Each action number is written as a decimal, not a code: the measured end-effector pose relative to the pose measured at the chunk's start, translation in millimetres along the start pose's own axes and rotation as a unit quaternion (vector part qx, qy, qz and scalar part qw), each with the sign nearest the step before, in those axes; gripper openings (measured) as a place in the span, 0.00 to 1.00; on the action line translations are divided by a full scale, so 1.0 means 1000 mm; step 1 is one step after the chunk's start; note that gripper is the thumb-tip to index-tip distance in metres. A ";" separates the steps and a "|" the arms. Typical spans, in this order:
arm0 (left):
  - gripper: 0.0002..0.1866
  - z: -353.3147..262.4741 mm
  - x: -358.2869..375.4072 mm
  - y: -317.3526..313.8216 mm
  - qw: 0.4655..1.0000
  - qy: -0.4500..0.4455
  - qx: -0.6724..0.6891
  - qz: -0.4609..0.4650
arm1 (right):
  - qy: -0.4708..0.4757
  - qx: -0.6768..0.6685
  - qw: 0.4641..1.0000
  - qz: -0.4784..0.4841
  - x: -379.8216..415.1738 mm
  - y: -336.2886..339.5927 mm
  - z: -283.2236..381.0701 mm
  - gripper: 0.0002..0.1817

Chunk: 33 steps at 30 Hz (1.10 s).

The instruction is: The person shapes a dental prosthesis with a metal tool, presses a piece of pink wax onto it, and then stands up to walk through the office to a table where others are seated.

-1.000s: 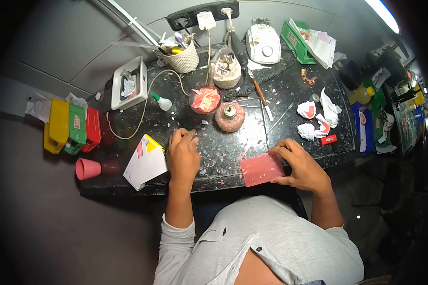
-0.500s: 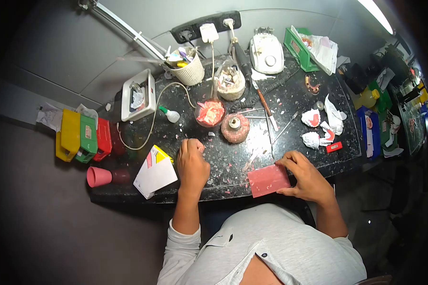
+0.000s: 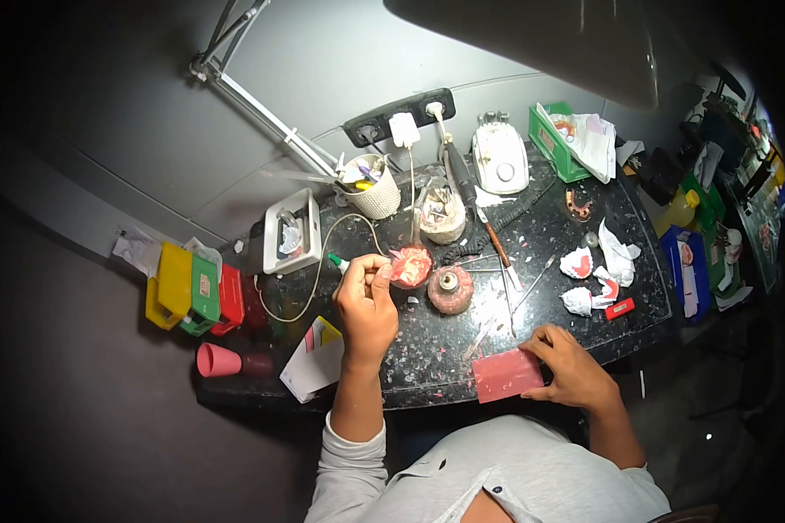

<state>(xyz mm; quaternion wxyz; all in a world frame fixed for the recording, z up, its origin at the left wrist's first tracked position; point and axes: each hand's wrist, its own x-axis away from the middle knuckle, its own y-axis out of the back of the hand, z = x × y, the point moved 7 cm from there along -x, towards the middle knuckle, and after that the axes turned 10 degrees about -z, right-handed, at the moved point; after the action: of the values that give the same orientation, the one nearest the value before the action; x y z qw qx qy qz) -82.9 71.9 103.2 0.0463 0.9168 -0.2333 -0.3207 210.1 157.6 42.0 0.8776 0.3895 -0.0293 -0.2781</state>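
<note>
Right hand (image 3: 576,373): fingers pinching the edge of a pink wax sheet (image 3: 506,376) lying flat at the near edge of the black worktop (image 3: 427,349). Left hand (image 3: 366,305): raised, fingers curled together beside a glass bowl of pink scraps (image 3: 410,265); what it grips cannot be told. Just right of the bowl: a round pink burner (image 3: 450,289), then metal tools (image 3: 506,292).

A white basket (image 3: 376,199) of tools stands at the back of the desk (image 3: 549,235), below a power strip (image 3: 399,116). Yellow, green and red boxes (image 3: 194,289) sit at the left end. A pink cup (image 3: 216,359) lies on its side near them.
</note>
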 end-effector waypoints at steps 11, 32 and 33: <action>0.15 -0.014 -0.001 0.013 0.996 0.042 0.073 0.006 | 0.006 -0.007 1.000 0.005 -0.001 0.000 -0.002 0.39; 0.11 0.025 0.136 0.065 0.998 0.024 -0.054 -0.028 | 0.007 0.043 0.960 -0.275 -0.042 0.062 -0.010 0.28; 0.10 0.033 0.142 0.066 0.997 0.054 -0.050 -0.018 | -0.014 0.053 0.956 -0.288 -0.044 0.071 -0.020 0.25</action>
<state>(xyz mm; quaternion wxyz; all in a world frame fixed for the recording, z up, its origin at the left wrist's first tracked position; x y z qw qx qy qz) -32.4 -49.8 12.0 0.0988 0.9332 -0.1979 -0.2832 211.1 232.0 85.7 0.7381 0.4231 0.0575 -0.5223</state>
